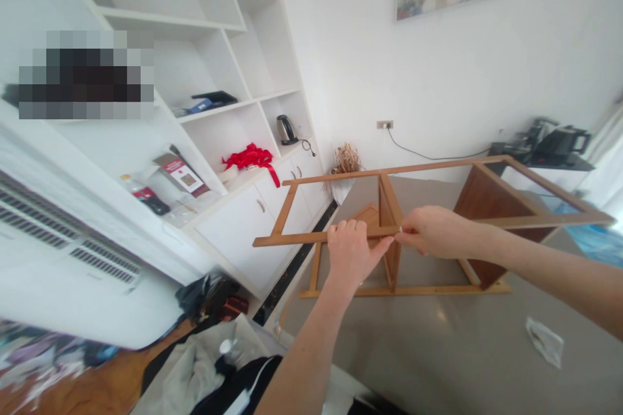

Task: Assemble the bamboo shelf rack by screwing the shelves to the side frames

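Observation:
A wooden shelf frame (438, 172) of brown slats lies on its side on a grey table (438, 350). My left hand (353, 251) is wrapped over the frame's near top rail, where an upright divider meets it. My right hand (433, 231) reaches in from the right and pinches at that same joint, fingertips pressed together on a small pale item I cannot name. The two hands almost touch.
A torn clear plastic bag (545, 340) lies on the table at the right. White wall shelves (219, 110) hold a kettle (285, 130), a red ribbon (250, 157) and boxes. Clothes (204, 363) and clutter lie low at the left. Dark appliances (555, 139) stand on a far counter.

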